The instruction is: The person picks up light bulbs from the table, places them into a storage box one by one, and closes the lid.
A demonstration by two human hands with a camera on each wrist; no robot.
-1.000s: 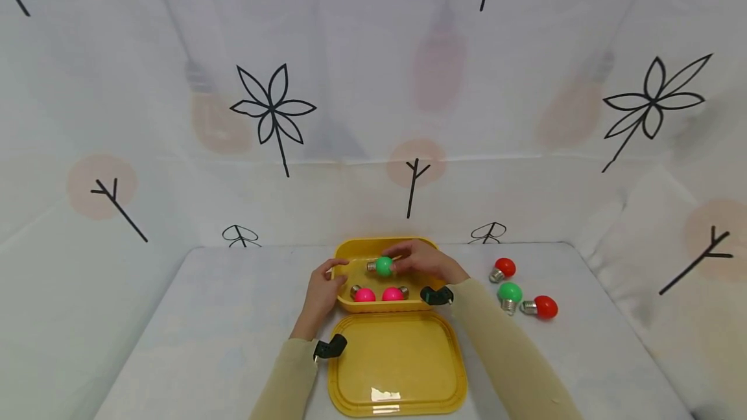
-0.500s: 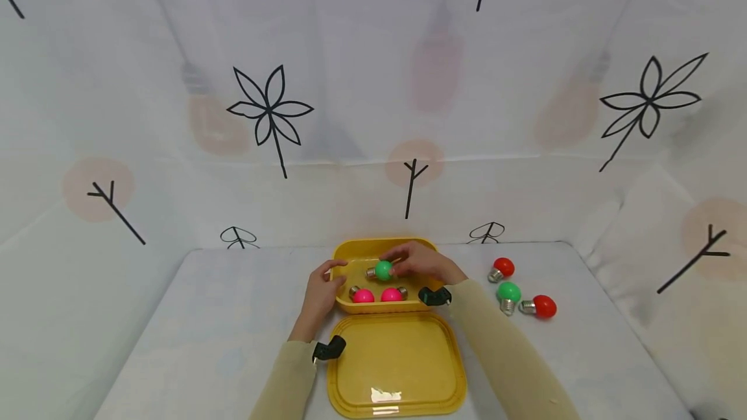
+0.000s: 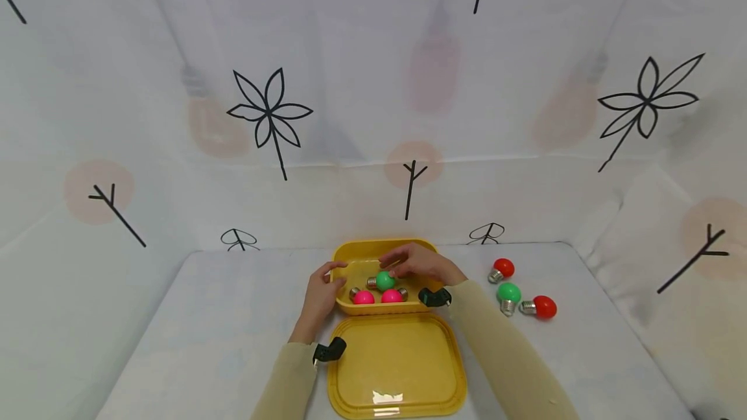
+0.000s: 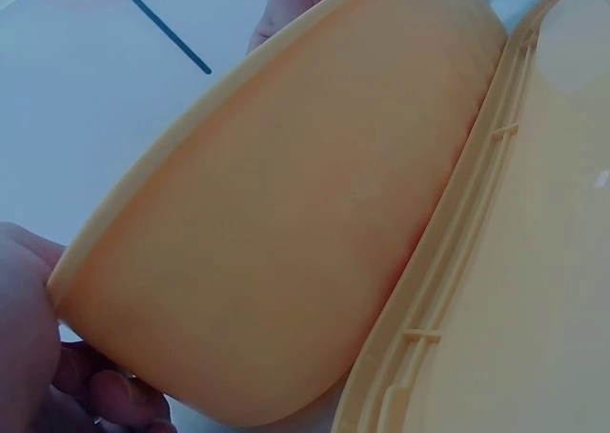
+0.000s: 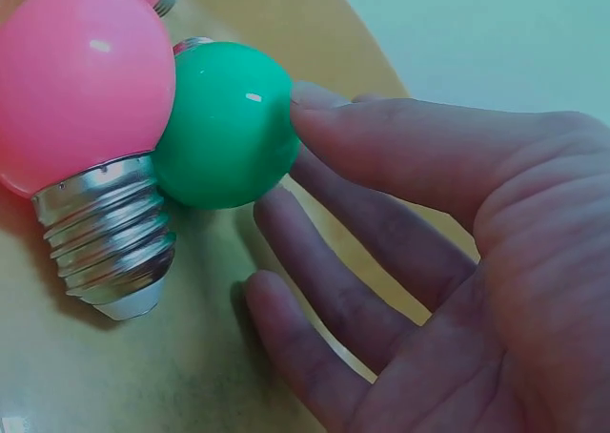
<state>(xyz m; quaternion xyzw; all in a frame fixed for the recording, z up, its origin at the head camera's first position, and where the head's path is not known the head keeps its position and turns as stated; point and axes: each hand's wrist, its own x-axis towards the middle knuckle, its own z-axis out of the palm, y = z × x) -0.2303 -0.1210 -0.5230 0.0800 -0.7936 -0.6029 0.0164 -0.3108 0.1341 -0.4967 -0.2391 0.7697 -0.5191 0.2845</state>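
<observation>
My left hand (image 3: 320,289) grips the left edge of a yellow plastic box (image 3: 373,307). In the left wrist view its fingers are curled at the box's rim. A green light bulb (image 3: 384,280) lies inside the box, against two pink light bulbs (image 3: 364,297) along the front wall. My right hand (image 3: 421,260) is over the box's right side. In the right wrist view, the thumb touches the green bulb (image 5: 224,128), while the other fingers spread loosely below it. One pink bulb (image 5: 86,80) partly covers the green bulb's metal base there.
Directly in front of the box lies a yellow lid (image 3: 398,365), flat on the table. Two red bulbs (image 3: 545,306) and another green bulb (image 3: 509,293) rest on the white tabletop (image 3: 222,323) to the right. A patterned cloth (image 3: 362,115) hangs behind.
The green bulb in the box has moved toward the front wall, up to the pink bulbs, and the right fingers have come away from it. The left hand stays at the box.
</observation>
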